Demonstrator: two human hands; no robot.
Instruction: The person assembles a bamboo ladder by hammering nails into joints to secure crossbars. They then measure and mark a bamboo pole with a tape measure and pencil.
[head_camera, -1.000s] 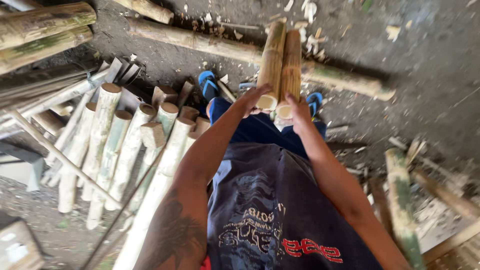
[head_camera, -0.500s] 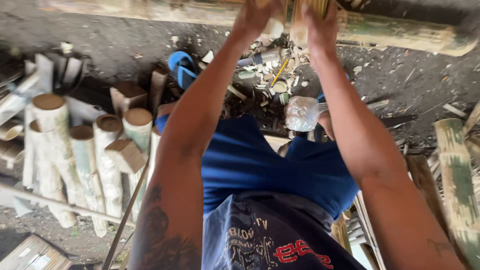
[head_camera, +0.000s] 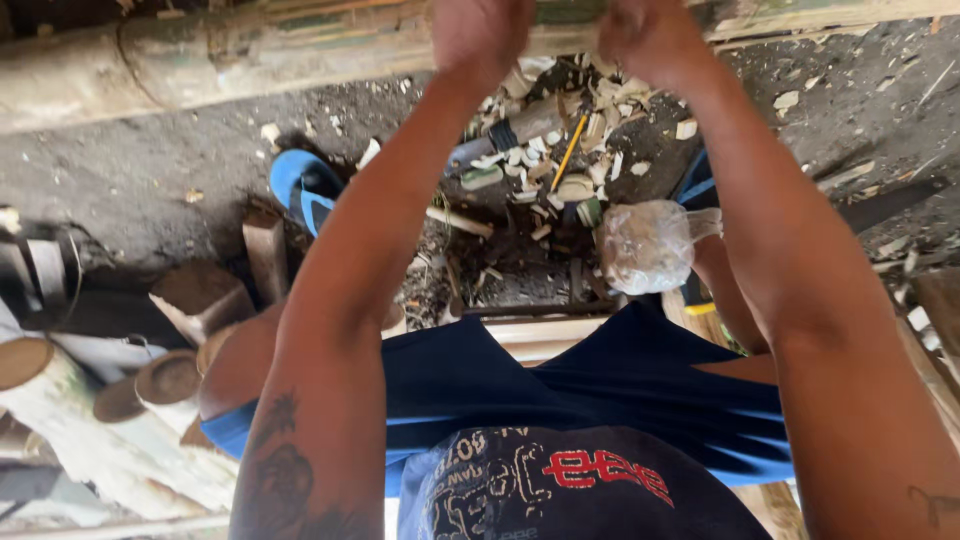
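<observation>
Both raised, left hand (head_camera: 480, 35) and right hand (head_camera: 655, 40) close together, grip unclear at frame top; long bamboo pole (head_camera: 200, 60) beyond looks stiff, heavy, best gripped two-handed mid-shaft.

Left hand (head_camera: 480, 35) and right hand (head_camera: 655, 35): both cut off by the top edge of the frame; fingers out of sight, so any grip or held thing cannot be told. Long bamboo pole (head_camera: 200, 60), upper left: partly hidden behind the hands and running out of frame at both sides. Blue sandal (head_camera: 303, 185), centre left: part covered by the left forearm. Clear plastic bag (head_camera: 650, 245), centre right: contents blurred, not identifiable. Cut bamboo pieces (head_camera: 60, 400), lower left: cropped by the left edge.
</observation>
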